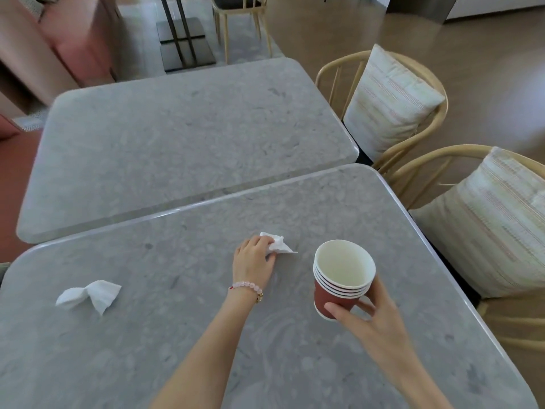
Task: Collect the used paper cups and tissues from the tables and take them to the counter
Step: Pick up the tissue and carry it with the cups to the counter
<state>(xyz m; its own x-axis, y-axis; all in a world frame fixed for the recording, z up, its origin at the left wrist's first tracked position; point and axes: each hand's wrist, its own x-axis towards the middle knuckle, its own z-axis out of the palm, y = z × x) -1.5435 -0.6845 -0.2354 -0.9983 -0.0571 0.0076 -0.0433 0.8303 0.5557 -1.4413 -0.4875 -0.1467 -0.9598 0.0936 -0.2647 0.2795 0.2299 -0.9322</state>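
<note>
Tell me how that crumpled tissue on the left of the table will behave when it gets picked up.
The crumpled tissue is probably floppy and very light: it is thin, twisted paper. It likely won't roll or slip on the table, though it may unfurl or dangle.

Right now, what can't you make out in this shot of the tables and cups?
- Stack of cups, head view: its base is hidden behind the right hand; whether the inner cups hold anything cannot be seen.
- Tissue: partly covered by the left hand, so the grip is unclear.
- Near table: cut off by the bottom edge.
- The counter: not visible.
</note>
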